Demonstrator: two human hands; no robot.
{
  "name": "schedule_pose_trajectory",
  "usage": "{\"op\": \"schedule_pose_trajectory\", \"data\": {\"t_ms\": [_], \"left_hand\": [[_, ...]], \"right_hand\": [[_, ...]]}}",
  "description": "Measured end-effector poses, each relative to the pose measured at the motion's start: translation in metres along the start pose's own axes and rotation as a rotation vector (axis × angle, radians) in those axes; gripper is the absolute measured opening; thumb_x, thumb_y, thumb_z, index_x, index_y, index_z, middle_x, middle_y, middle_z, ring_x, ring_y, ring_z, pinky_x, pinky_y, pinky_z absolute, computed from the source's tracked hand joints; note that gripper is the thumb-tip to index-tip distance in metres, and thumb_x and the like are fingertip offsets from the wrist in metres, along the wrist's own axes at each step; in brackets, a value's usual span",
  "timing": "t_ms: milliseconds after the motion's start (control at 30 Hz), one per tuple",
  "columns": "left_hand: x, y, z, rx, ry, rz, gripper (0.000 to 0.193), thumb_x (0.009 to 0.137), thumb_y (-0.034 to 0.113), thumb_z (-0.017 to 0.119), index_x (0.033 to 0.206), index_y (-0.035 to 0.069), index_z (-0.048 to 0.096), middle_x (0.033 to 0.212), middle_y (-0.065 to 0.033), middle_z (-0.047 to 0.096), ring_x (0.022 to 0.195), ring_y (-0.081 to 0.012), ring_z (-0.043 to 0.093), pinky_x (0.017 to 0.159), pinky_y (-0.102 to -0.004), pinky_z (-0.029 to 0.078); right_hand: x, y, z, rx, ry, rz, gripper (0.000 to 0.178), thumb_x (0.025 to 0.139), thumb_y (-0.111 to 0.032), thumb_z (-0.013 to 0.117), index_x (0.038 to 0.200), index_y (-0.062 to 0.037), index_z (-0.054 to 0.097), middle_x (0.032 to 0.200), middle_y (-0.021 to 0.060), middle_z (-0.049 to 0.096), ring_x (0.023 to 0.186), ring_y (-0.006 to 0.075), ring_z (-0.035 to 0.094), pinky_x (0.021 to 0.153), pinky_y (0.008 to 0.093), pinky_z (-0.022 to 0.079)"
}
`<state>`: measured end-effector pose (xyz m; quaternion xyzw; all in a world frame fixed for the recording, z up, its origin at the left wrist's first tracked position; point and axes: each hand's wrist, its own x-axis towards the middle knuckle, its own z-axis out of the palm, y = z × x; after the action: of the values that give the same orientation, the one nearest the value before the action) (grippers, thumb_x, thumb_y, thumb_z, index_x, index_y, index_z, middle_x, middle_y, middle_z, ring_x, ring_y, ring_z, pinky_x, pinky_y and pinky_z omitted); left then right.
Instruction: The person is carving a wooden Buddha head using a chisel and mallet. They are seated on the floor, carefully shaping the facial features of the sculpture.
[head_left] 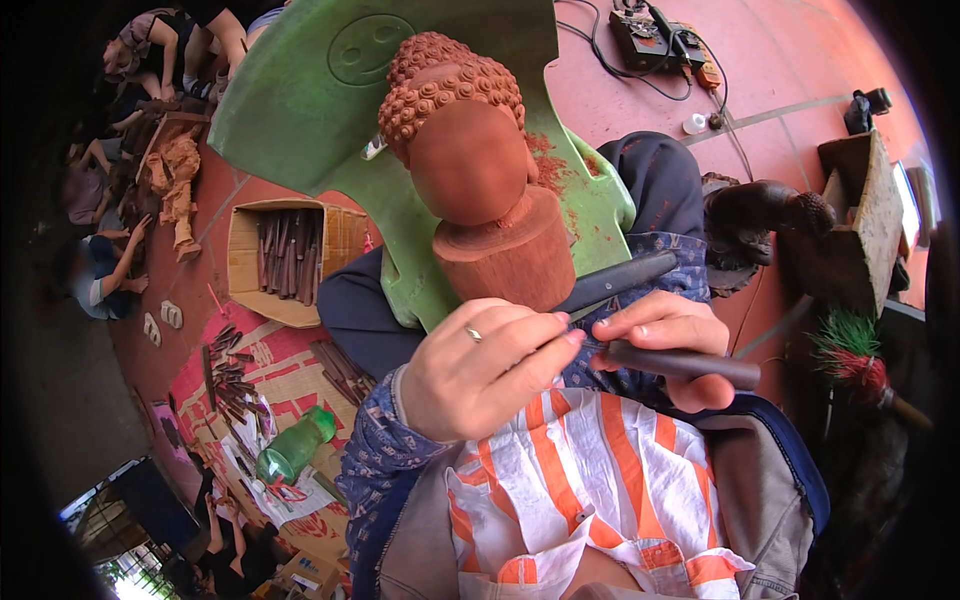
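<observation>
In front of me a reddish carved wooden head (455, 90) with tight curls rests on its round block (510, 250), on a green plastic chair (300, 110). My right hand (675, 335) is closed round the dark round handle of a carving tool (690, 366), which lies across the fingers. My left hand (490, 365), with a ring on it, has its fingers bent and pressed together close to the tool's other end. What those fingertips pinch is too small to make out. Just beyond both hands, a long dark tool (625, 280) lies across my lap beside the block.
To the left, a cardboard box (237, 255) holds many dark-handled tools; more tools (225, 375) and a green bottle (290, 450) lie on cardboard. On the right are a dark carved figure (755, 215), a wooden box (865, 230) and a green-red brush (855, 365). A corded black unit (650, 40) sits at the back.
</observation>
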<state>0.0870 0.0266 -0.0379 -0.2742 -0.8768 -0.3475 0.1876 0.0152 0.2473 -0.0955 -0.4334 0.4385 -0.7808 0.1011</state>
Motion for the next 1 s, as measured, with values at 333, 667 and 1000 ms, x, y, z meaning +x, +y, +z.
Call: {"op": "schedule_pose_trajectory", "data": {"t_ms": [333,667,1000], "left_hand": [[-0.014,-0.044,-0.015,0.382,0.276,-0.342,0.022,0.086,0.017,0.072,0.103,0.004,0.067,0.097,-0.0088,0.069,0.089,-0.0257,0.065,0.093,-0.0404,0.046],[0.010,-0.067,0.013,-0.163,0.409,-0.760,0.109,0.072,0.025,0.087,0.151,0.002,0.015,0.149,-0.0220,0.031,0.138,-0.0335,0.034,0.113,-0.0446,0.030],[0.003,-0.064,0.028,-0.501,0.509,-0.760,0.146,0.054,0.055,0.087,0.153,0.001,-0.005,0.156,-0.0275,0.013,0.145,-0.0358,0.020,0.117,-0.0461,0.023]], "right_hand": [[-0.001,-0.016,-0.007,-0.019,0.146,0.192,0.052,0.095,-0.038,0.061,0.114,0.0101,0.060,0.109,0.0285,0.058,0.097,0.0350,0.069,0.079,0.0359,0.060],[-0.003,-0.007,0.007,-0.238,-0.043,0.200,0.060,0.085,-0.050,0.064,0.113,0.0024,0.063,0.137,0.0421,0.040,0.118,0.0438,0.058,0.096,0.0431,0.048],[0.015,-0.003,0.040,-0.589,-0.175,0.234,0.035,0.073,-0.010,0.078,0.107,-0.0090,0.068,0.143,0.0333,0.037,0.133,0.0519,0.039,0.108,0.0600,0.032]]}}
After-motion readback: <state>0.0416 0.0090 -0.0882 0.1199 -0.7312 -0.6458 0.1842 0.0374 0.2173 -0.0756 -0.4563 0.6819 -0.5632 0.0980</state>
